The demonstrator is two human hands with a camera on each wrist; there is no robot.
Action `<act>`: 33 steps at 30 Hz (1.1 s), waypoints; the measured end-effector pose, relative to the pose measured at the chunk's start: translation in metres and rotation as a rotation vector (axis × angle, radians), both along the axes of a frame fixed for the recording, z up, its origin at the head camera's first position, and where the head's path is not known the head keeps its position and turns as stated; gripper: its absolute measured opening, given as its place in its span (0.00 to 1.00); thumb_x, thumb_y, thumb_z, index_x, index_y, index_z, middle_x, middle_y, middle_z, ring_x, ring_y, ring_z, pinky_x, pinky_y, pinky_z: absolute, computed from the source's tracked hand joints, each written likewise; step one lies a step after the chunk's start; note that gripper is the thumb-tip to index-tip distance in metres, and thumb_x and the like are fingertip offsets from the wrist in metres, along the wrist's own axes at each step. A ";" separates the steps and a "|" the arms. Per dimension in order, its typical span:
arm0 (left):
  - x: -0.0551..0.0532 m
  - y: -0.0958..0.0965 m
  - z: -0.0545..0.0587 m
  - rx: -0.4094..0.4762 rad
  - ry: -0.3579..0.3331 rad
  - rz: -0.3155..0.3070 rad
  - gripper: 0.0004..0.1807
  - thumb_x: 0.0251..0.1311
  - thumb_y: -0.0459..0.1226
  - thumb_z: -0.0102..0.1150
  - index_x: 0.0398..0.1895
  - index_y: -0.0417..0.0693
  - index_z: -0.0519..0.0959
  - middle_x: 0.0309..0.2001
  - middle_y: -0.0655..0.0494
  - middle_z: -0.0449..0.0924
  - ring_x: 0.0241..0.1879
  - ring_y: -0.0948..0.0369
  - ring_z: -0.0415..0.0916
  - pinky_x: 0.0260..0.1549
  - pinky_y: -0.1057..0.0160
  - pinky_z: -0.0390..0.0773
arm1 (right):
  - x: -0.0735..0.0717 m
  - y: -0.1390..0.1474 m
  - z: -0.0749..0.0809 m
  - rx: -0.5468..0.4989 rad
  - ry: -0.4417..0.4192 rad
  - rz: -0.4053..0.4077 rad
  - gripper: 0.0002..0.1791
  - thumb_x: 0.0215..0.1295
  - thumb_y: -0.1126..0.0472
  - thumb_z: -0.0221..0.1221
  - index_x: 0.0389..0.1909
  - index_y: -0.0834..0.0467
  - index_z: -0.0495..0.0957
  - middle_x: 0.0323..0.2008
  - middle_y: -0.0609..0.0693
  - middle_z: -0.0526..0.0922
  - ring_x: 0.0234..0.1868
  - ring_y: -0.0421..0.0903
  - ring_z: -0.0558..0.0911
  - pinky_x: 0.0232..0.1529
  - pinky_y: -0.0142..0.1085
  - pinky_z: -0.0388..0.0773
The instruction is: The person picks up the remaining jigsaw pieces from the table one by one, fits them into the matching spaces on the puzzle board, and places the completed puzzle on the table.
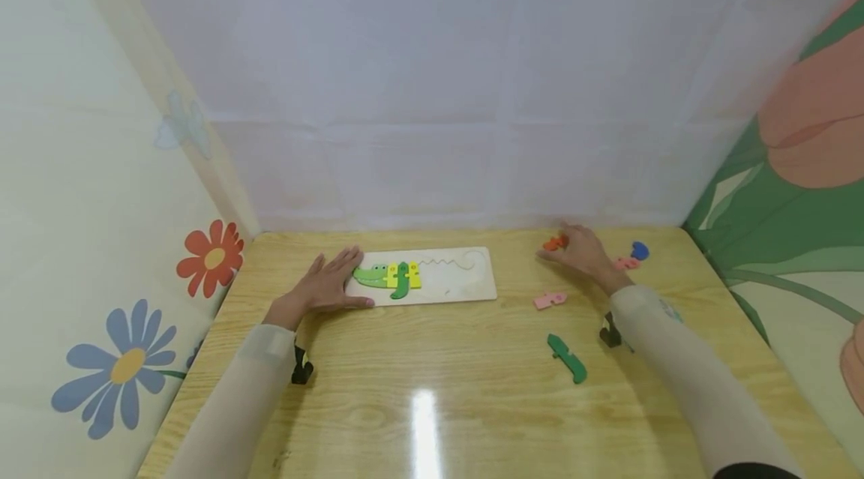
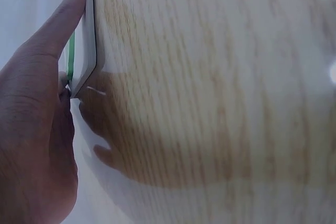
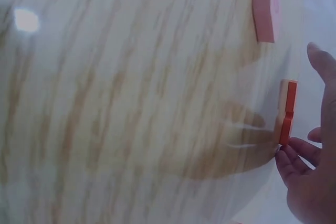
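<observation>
A pale wooden puzzle board (image 1: 466, 284) lies on the table, carrying a green crocodile head (image 1: 371, 276) with yellow and green body pieces (image 1: 402, 280) beside it. My left hand (image 1: 327, 284) rests spread at the board's left end, its thumb (image 2: 65, 19) straight along the near edge. On the right, my right hand (image 1: 582, 250) is at an orange puzzle piece (image 1: 555, 243). In the right wrist view, fingertips (image 3: 286, 158) touch one end of that orange piece (image 3: 287, 111), while the thumb (image 3: 320, 61) stands apart from it. The piece appears to lie on the table.
A pink piece (image 1: 550, 300) and a long green piece (image 1: 567, 359) lie nearer me on the wooden table (image 1: 364, 389). Beyond my right wrist are another pink piece (image 1: 628, 264) and a blue piece (image 1: 640, 250). A white sheet (image 1: 418, 127) hangs behind the table.
</observation>
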State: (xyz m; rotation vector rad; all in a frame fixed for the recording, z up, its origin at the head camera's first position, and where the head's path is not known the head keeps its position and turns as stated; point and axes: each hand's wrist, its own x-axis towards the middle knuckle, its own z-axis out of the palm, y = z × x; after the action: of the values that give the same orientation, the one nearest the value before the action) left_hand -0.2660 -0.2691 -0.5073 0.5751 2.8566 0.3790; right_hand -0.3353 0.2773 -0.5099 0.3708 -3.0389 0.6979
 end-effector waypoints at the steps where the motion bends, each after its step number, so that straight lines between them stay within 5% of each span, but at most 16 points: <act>1: 0.001 0.000 0.000 0.002 0.002 0.000 0.64 0.62 0.67 0.66 0.86 0.38 0.49 0.86 0.39 0.42 0.85 0.42 0.41 0.78 0.30 0.34 | 0.000 -0.001 0.000 -0.006 -0.004 -0.006 0.55 0.67 0.37 0.68 0.77 0.74 0.61 0.67 0.76 0.74 0.69 0.74 0.70 0.72 0.65 0.65; 17: 0.003 0.000 0.000 0.046 -0.030 0.019 0.64 0.62 0.67 0.67 0.86 0.39 0.47 0.86 0.40 0.40 0.85 0.42 0.39 0.77 0.29 0.32 | -0.002 0.001 -0.009 -0.031 0.088 0.015 0.46 0.64 0.47 0.73 0.71 0.75 0.70 0.63 0.75 0.78 0.64 0.72 0.76 0.69 0.63 0.71; 27: 0.001 0.000 -0.001 0.066 -0.065 0.018 0.65 0.62 0.66 0.67 0.86 0.38 0.45 0.86 0.40 0.38 0.85 0.42 0.36 0.77 0.29 0.34 | -0.004 0.006 -0.010 -0.040 0.052 0.009 0.42 0.67 0.50 0.71 0.70 0.74 0.71 0.65 0.74 0.77 0.66 0.71 0.75 0.70 0.63 0.70; 33: 0.002 -0.001 -0.003 0.081 -0.066 0.022 0.64 0.63 0.65 0.67 0.86 0.38 0.45 0.86 0.39 0.38 0.85 0.42 0.36 0.77 0.29 0.33 | -0.004 0.005 -0.010 -0.048 0.064 0.022 0.40 0.67 0.51 0.71 0.69 0.75 0.72 0.58 0.73 0.80 0.58 0.68 0.79 0.65 0.62 0.75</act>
State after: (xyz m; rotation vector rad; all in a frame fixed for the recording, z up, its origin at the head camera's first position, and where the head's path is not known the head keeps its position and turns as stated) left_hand -0.2644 -0.2698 -0.5103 0.5355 2.7976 0.5103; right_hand -0.3397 0.2826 -0.5200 0.4179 -2.9566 0.7440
